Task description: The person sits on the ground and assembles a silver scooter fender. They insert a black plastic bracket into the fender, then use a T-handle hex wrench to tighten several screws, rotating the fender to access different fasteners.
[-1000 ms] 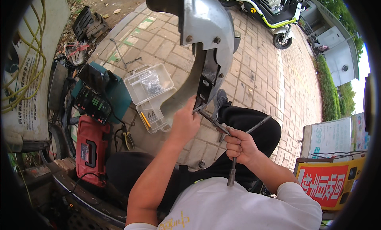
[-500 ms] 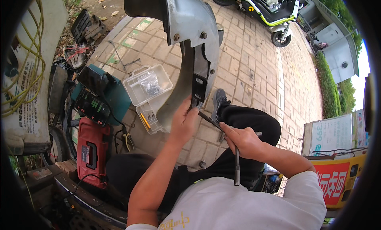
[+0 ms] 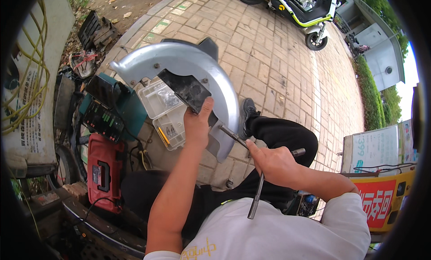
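A silver curved mudguard point(image 3: 226, 96) hangs in front of me, its arch turned broadly toward me. Fixed to its inner side is a black bracket point(image 3: 179, 86), and bolt heads dot the metal around it. My left hand point(image 3: 197, 125) grips the bracket's lower end, thumb on its face. In my right hand point(image 3: 276, 165) is a multi-armed socket wrench point(image 3: 257, 199), fingers wrapped round where its bars meet. One arm of the wrench points at the mudguard's lower part, close to my left hand; whether it touches a bolt I cannot tell.
Behind the mudguard lies an opened clear plastic organizer box point(image 3: 169, 133) with small parts. A red tool case point(image 3: 106, 168) and a teal box point(image 3: 136, 108) with a dark device stand at left. Further off is an electric scooter point(image 3: 310, 20); a shoe point(image 3: 248, 114) rests on the paving.
The mudguard has swung from upright to lying across, its upper end going left and down. My left hand has shifted up and left onto the bracket. The wrench has tilted slightly.
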Demonstrator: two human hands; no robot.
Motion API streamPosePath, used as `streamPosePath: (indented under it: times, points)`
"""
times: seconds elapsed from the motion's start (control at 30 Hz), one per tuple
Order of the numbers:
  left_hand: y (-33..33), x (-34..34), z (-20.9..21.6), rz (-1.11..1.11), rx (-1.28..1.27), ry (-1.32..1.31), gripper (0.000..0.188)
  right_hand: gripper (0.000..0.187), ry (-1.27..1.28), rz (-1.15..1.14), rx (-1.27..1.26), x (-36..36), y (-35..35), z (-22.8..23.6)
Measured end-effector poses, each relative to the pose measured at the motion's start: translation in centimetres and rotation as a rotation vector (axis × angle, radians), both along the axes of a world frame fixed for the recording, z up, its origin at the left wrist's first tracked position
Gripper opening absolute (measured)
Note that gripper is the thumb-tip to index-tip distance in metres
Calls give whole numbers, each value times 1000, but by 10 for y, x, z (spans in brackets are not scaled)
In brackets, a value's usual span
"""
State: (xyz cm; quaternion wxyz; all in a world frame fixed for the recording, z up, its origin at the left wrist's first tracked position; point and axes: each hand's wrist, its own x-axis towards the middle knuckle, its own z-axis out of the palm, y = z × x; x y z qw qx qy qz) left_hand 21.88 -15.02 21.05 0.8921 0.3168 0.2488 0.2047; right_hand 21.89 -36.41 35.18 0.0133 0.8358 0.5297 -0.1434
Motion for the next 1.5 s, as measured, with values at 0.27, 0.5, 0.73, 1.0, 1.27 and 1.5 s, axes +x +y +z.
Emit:
streamPosePath:
  times: [0.27,0.5,0.73,1.0,1.27,1.5]
  points:
    - [-4,7,-19,-8,295,87,27,65,160,-111,-11,11,-1,7]
    - [-10,7,8,-155,545,113,28,62,132,9,-90,27,-3,18]
    - [-14,4,27,-236,512,-86,14,66,-181,309,-116,20,3,24]
    - [-11,10,28,-34,593,-122,13,51,383,-154,183,7,3,5]
    - [5,6,36,194,552,-84,22,13,1976,-1263,634,10,13,0]
    - [13,-3,34,111,541,-130,26,19,2032,-1419,690,4,16,8]
